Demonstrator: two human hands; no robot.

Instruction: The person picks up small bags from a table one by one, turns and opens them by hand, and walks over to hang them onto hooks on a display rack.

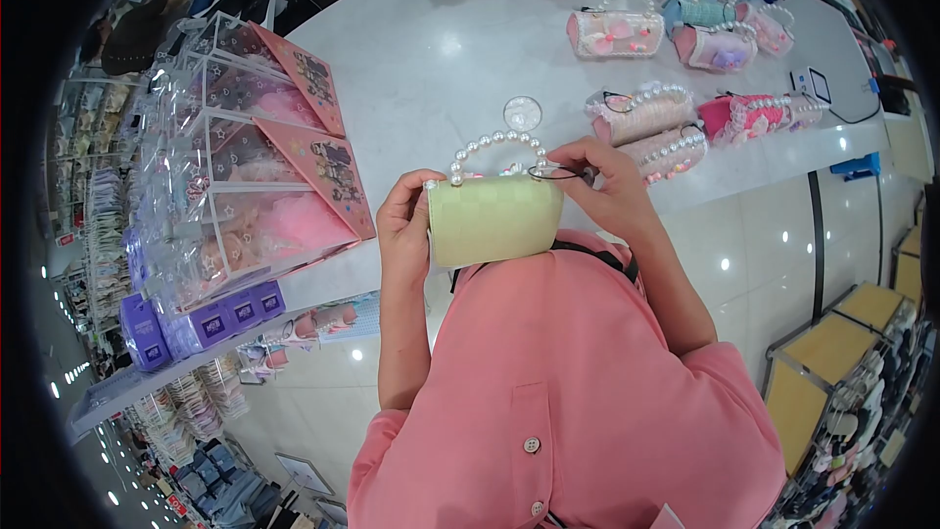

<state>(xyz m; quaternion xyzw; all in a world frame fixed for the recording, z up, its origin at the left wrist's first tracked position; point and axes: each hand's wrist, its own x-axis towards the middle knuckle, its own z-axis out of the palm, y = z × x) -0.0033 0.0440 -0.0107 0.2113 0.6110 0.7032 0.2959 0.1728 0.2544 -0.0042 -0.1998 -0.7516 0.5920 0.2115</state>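
A small pale green handbag [496, 222] with a checked weave is held upright at the table edge, against my pink shirt. Its pearl handle [500, 138] arches up from the top. My left hand [403, 214] grips the bag's left end, thumb and fingers closed at the upper corner. At the right end, my right hand [612, 188] has its fingers closed around a thin black cord loop [555, 173] by the handle's base. Small coloured beads show just behind the bag's top edge. The bag's far side is hidden.
On the white table [421, 59] lie several small pearl-handled bags, such as a cream one [615, 35] and a hot pink one [741, 118]. A round clear disc [522, 114] lies beyond my bag. Clear-fronted boxes [264, 167] and purple packs [227, 319] stand left.
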